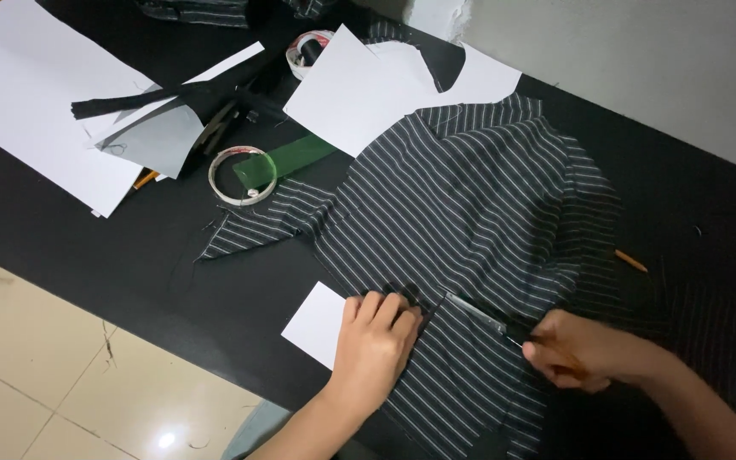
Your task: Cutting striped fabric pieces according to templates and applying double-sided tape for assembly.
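Note:
A piece of black fabric with thin white stripes (470, 204) lies spread on a black table (87, 247). My left hand (376, 341) presses flat on a white paper pattern piece (317, 324) and on the fabric's near part. My right hand (581, 349) grips a pair of scissors (479, 313) by the handles. Their blades point left toward my left hand's fingertips, low over the striped cloth.
Large white paper sheets (36, 94) lie at the far left and another white sheet (368, 85) rests on the fabric's far edge. A roll of clear tape (242, 175), a green ruler (287, 158), a black zipper strip (129, 100) and an orange pencil (630, 260) also sit on the table.

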